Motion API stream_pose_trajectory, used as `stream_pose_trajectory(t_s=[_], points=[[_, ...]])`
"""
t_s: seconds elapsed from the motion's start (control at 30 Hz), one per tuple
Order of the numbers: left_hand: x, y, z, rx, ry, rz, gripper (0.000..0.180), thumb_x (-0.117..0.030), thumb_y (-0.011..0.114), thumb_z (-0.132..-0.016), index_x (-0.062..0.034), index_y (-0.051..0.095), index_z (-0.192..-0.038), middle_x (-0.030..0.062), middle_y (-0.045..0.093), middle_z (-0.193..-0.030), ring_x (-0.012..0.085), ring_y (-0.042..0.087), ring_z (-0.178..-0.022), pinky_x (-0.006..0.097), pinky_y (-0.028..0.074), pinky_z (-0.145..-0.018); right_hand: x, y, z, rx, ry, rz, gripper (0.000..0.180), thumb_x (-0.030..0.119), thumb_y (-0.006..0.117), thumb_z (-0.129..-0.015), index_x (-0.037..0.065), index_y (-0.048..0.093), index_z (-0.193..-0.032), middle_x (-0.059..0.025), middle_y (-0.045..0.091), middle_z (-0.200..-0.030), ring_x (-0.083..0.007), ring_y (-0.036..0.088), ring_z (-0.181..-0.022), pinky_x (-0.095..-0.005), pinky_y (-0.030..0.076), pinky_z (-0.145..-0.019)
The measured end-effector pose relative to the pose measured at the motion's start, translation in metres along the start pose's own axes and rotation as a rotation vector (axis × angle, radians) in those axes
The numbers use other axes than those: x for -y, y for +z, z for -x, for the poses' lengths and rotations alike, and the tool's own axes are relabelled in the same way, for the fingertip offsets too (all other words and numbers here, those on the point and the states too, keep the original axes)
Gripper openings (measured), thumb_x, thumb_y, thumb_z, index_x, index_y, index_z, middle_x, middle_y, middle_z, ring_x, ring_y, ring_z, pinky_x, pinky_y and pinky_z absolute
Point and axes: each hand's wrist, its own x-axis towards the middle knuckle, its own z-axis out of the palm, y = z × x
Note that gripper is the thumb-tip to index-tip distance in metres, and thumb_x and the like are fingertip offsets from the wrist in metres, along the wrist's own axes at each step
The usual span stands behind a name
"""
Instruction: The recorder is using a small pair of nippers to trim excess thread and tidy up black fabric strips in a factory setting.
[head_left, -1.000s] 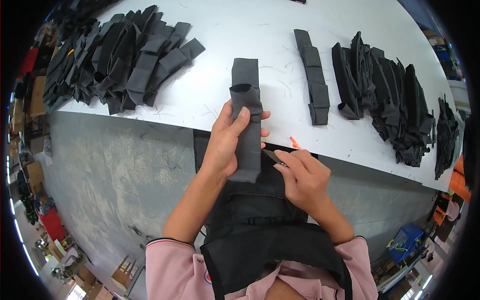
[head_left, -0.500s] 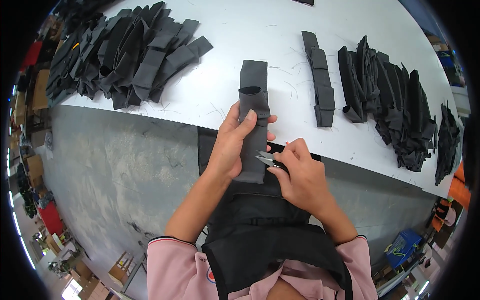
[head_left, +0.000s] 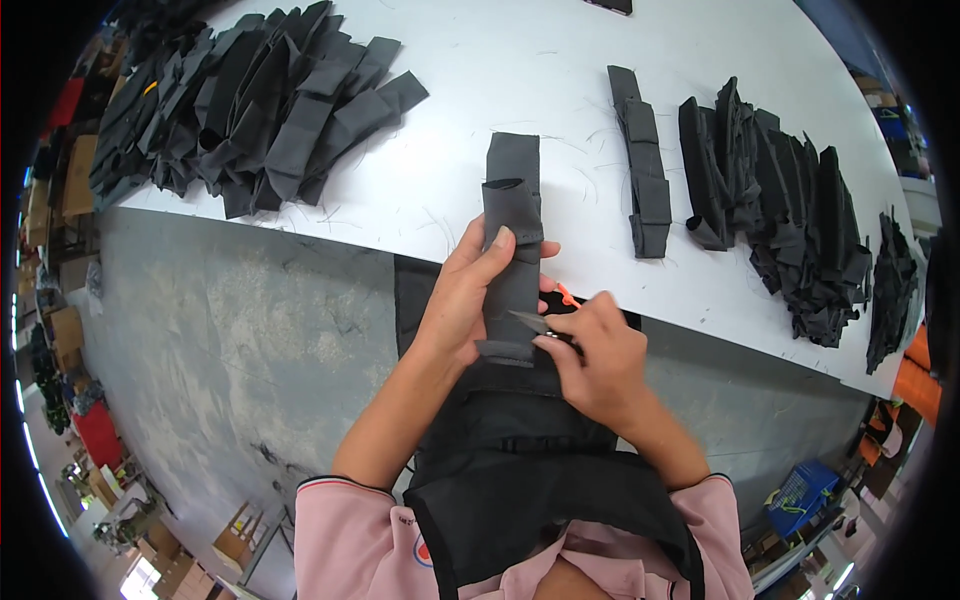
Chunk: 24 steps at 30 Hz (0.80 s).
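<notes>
My left hand (head_left: pixel 472 285) grips a dark grey sewn fabric strip (head_left: pixel 513 160) upright in front of me, thumb on its face and fingertips showing past its right edge. A raised pocket-like loop stands on the strip's middle, and its lower end is folded. In my right hand (head_left: pixel 605 345) is a small pair of thread snips (head_left: pixel 530 322), the pointed blades lying close to the strip's lower right part. An orange piece (head_left: pixel 567 294) shows just above the right fingers. Whether the blades touch the cloth, I cannot tell.
A white table (head_left: pixel 480 60) spreads ahead, with loose threads on it. Heaped dark strips (head_left: pixel 270 100) lie at its left, another pile (head_left: pixel 780 210) at its right. One single strip (head_left: pixel 643 165) lies between. Below the table edge is grey floor (head_left: pixel 250 330).
The snips' blades have come together from spread apart, and the orange piece has come into fuller sight. The strip's lower end now looks folded up. Its top has shifted slightly down and right.
</notes>
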Motion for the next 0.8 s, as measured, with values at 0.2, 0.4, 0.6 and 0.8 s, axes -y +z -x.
stream_pose_trajectory(t_s=[0.2, 0.4, 0.6, 0.8], points=[[0.013, -0.014, 0.002, 0.06, -0.178, 0.093, 0.056, -0.042, 0.04, -0.097, -0.0082, 0.027, -0.14, 0.0149, 0.057, -0.112, 0.0195, 0.062, -0.084, 0.035, 0.054, -0.069, -0.022, 0.002, -0.01, -0.045, 0.241, -0.312, 0.037, -0.001, 0.069, -0.067, 0.007, 0.06, -0.102, -0.0065, 0.044, -0.077, -0.0171, 0.048, -0.06, -0.0263, 0.042, -0.055], [0.017, 0.004, 0.022, 0.047, -0.12, -0.05, 0.071, -0.002, 0.039, -0.086, -0.0111, 0.005, -0.148, 0.0166, 0.051, -0.114, 0.0216, 0.061, -0.082, 0.034, 0.054, -0.068, -0.048, 0.028, -0.019, -0.133, 0.009, -0.244, 0.045, -0.01, 0.059, -0.063, 0.007, 0.06, -0.104, -0.0076, 0.043, -0.075, -0.0213, 0.046, -0.055, -0.0271, 0.04, -0.05], [0.03, 0.003, 0.033, -0.023, -0.029, -0.214, 0.044, -0.005, 0.041, -0.092, -0.008, 0.025, -0.133, 0.0163, 0.051, -0.11, 0.0187, 0.062, -0.073, 0.029, 0.053, -0.063, -0.051, 0.031, -0.035, -0.376, 0.255, -0.636, 0.008, 0.003, 0.056, -0.085, 0.001, 0.049, -0.085, -0.0002, 0.045, -0.073, -0.0093, 0.045, -0.057, -0.0242, 0.035, -0.047], [0.029, -0.005, 0.034, 0.12, -0.169, -0.305, 0.03, -0.02, 0.057, -0.091, 0.0005, 0.045, -0.11, 0.0146, 0.048, -0.119, 0.0229, 0.061, -0.092, 0.032, 0.05, -0.078, -0.047, 0.029, -0.036, -0.275, 0.459, -0.847, 0.013, 0.013, 0.06, -0.088, 0.003, 0.052, -0.086, 0.0033, 0.049, -0.068, -0.002, 0.044, -0.061, -0.0183, 0.035, -0.051]])
